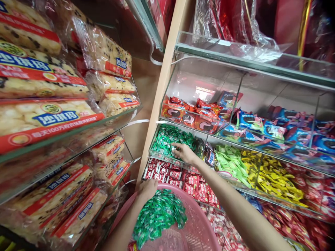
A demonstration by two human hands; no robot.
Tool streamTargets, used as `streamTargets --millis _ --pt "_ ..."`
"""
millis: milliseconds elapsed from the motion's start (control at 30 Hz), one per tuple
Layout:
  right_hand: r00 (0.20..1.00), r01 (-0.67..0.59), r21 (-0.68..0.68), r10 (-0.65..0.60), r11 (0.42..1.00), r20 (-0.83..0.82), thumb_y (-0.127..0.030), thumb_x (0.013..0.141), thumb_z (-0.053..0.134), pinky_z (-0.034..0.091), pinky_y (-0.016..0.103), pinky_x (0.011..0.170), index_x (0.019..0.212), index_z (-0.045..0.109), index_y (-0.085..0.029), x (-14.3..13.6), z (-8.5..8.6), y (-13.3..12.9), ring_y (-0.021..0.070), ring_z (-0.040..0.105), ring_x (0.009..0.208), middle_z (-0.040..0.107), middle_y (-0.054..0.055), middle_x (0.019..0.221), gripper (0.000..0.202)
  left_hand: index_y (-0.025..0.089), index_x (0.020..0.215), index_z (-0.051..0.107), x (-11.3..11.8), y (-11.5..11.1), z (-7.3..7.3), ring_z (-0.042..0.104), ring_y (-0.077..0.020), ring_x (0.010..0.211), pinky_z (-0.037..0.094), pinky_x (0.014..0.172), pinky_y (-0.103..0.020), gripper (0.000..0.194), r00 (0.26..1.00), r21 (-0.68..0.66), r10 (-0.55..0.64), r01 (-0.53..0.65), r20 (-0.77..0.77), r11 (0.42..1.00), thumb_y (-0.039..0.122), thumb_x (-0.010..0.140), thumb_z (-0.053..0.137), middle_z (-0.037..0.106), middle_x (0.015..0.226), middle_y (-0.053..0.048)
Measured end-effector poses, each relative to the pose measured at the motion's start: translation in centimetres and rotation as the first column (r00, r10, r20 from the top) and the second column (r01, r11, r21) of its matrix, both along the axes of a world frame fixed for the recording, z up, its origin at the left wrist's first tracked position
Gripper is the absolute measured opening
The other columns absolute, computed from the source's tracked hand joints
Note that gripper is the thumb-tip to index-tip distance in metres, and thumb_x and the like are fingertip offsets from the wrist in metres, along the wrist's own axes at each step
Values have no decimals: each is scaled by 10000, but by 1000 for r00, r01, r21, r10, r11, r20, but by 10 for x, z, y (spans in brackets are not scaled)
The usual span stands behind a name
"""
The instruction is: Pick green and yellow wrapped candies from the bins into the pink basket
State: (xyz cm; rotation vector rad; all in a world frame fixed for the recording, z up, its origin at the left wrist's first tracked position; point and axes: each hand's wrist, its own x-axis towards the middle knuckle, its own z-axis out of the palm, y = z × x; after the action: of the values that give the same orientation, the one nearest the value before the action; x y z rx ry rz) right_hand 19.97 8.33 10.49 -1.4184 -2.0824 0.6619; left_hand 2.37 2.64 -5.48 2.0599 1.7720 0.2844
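Note:
My left hand (pixel 149 188) is closed over the far left rim of a pink plastic basket (pixel 201 209). Green wrapped candies (pixel 159 214) lie heaped on the basket's left side, and part of its bottom shows. Farther forward, my right hand (pixel 183 152) reaches over the front of a clear shelf compartment filled with more green wrapped candies (pixel 170 137). Its fingers are bent together around a small whitish piece, apparently a wrapped candy (pixel 173 149). My left forearm covers the basket's left edge.
Packaged puffed-grain cakes (pixel 52 116) crowd glass shelves on the left. A wooden post (pixel 157 104) divides the shelving. Right of my hand are Snickers bars (pixel 210 157), light green candies (pixel 231 162) and yellow candies (pixel 274 177). Red packets (pixel 163 172) sit below; a glass shelf edge (pixel 248 62) juts above.

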Motion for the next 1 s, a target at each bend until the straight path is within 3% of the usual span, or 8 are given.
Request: streamTargets --millis 333,500,633,700,767,900,1000 --pt "996 -49 -42 46 998 -73 -187 778 490 460 236 555 1153 519 -158 3 -1 -5 106 564 562 572 23 764 377 200 980 621 0 -2 3 592 -201 905 401 789 -303 518 1000 -25 5 -6 -3 1000 425 879 166 641 997 -94" --pt "1000 -2 72 3 997 -26 -184 681 577 414 221 563 1143 508 -139 -1 1 -3 76 479 564 537 24 842 469 204 959 621 -1 -2 1 601 -228 878 416 756 -325 518 1000 6 3 -3 5 1000 430 874 163 652 957 -91" --pt "1000 -4 127 2 992 17 -222 631 608 365 217 578 873 596 -109 -3 -1 3 88 412 581 485 -26 656 268 197 933 628 -1 -2 1 603 -247 873 419 746 -341 527 1000 18 -3 3 13 1000 431 868 161 653 946 -102" --pt "999 2 107 -6 994 33 -266 639 591 323 210 534 677 562 -126 -3 -3 4 79 354 534 415 -52 561 147 194 934 628 -1 -2 2 603 -247 874 418 747 -342 528 1000 13 0 0 18 1000 431 866 161 652 952 -107" --pt "998 17 105 -24 994 57 -310 647 578 273 207 501 546 477 -149 -2 -6 4 69 286 502 329 -69 507 216 197 942 626 -1 -2 3 603 -247 874 419 744 -344 529 1000 8 3 -3 26 1000 433 865 159 651 960 -107" --pt "985 19 152 -45 988 166 -358 688 543 219 210 489 474 389 -165 -3 -4 3 69 239 503 260 -71 490 327 200 954 625 -1 -2 4 602 -245 877 416 746 -345 530 1000 -2 1 -1 29 1000 433 865 158 648 971 -109" --pt "951 -17 237 -58 971 305 -335 744 507 235 210 511 526 448 -162 -6 5 1 79 300 525 353 -56 515 284 202 957 625 -1 -2 3 599 -246 883 414 752 -347 532 1000 -6 6 -6 22 1000 436 865 156 648 969 -108"
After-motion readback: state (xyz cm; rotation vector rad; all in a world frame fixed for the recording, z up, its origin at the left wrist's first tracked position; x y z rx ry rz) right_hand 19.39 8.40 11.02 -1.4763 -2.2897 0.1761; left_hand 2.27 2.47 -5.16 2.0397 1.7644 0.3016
